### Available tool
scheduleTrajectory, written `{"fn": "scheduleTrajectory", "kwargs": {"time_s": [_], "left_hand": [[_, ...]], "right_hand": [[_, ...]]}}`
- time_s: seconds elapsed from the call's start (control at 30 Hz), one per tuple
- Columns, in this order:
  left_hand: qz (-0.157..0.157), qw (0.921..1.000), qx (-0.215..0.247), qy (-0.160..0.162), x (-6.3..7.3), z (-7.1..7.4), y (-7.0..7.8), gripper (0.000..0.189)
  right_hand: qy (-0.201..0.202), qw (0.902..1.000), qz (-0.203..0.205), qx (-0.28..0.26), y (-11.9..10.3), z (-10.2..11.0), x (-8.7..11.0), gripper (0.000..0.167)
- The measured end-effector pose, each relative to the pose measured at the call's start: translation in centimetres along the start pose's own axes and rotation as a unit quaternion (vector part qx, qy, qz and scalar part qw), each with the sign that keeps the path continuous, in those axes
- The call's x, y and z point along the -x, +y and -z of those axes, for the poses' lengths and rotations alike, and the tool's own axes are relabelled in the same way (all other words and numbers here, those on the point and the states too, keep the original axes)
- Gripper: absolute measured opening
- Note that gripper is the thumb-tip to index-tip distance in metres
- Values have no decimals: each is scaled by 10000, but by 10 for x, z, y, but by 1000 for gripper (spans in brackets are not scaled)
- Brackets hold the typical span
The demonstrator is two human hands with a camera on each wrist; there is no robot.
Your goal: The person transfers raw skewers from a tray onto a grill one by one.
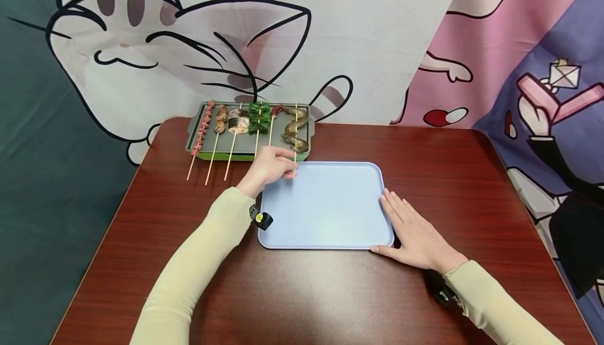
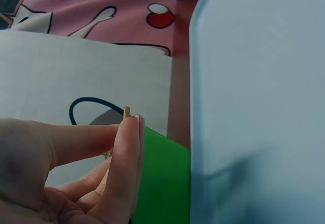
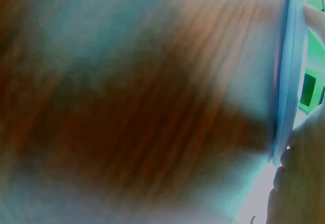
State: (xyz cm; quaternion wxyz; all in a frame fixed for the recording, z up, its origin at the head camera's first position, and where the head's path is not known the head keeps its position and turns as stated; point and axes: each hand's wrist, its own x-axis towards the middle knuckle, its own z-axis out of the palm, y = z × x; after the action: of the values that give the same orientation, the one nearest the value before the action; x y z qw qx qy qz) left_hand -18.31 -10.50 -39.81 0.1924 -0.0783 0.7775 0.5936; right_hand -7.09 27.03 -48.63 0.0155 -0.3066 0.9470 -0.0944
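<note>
My left hand (image 1: pixel 271 166) pinches the stick end of the rightmost skewer between thumb and fingertips. That skewer (image 1: pixel 290 140) carries glossy grey-green, curled pieces, which lie over the right end of a grey-and-green grill tray (image 1: pixel 312 131). In the left wrist view the tip of its stick (image 2: pixel 127 112) pokes out above the pinching fingers. A light blue tray (image 1: pixel 325 206) lies flat below the grill tray, with nothing on it. Against its lower right corner rests my right hand (image 1: pixel 417 235), fingers straight along the right edge and thumb at the front edge.
Several other skewers lie side by side on the grill tray: pink pieces (image 1: pixel 204 127), browned meat (image 1: pixel 220 119), a black-and-white roll (image 1: pixel 238 121), green leaves or peppers (image 1: pixel 259 117) and a red piece (image 1: pixel 276 110). A cartoon-printed cloth (image 1: pixel 377 46) hangs behind the brown table (image 1: pixel 330 292).
</note>
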Motion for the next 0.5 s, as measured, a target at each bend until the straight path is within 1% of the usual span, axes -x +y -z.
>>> {"fn": "scheduleTrajectory", "kwargs": {"time_s": [0.13,0.3,0.4,0.47,0.5], "left_hand": [[84,9999,-100,-31,1,1,-1,38],[78,9998,-167,-81,3,2,-2,39],[12,9989,-474,-35,5,3,-1,41],[-104,9972,-742,82,8,5,0,42],[-187,9965,-801,150,9,6,1,43]], "right_hand": [[36,10000,10,-1,0,0,0,115],[80,10000,20,6,0,0,1,115],[97,10000,9,-3,0,0,1,115],[101,9999,5,-3,0,0,1,115],[102,9999,5,-3,0,0,2,115]]}}
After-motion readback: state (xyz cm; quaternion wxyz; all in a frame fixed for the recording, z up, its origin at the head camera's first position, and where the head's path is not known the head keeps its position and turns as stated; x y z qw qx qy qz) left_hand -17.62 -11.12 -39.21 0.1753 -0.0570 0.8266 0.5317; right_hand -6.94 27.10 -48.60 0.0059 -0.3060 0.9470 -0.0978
